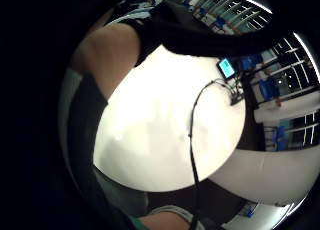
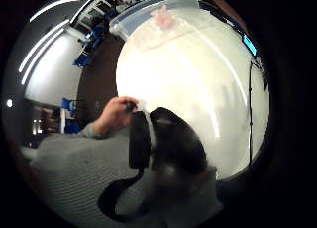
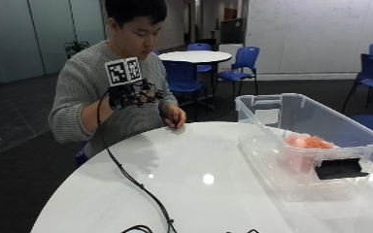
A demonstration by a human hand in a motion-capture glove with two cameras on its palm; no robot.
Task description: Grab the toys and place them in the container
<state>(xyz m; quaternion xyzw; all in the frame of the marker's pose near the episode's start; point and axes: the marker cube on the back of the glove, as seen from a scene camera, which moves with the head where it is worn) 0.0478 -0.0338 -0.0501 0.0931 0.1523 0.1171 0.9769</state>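
A clear plastic container (image 3: 264, 114) stands on the right of the round white table (image 3: 193, 174). A pink-orange soft toy (image 3: 306, 142) lies inside it; the thumb side palm view shows the toy (image 2: 162, 16) through the container's (image 2: 130, 21) wall. I see no other toy on the table. My gloved right hand (image 3: 131, 96) is raised at chest height above the table's far edge, away from the container. Its fingers (image 2: 171, 139) curl loosely and hold nothing. The bare left hand (image 3: 174, 118) rests at the table's edge and pinches something small that I cannot make out.
A black cable (image 3: 131, 182) runs from the glove across the table's left side to the front edge. A black latch (image 3: 338, 169) sits on the container's near end. Behind the person stand blue chairs (image 3: 241, 60) and another round table (image 3: 196, 56).
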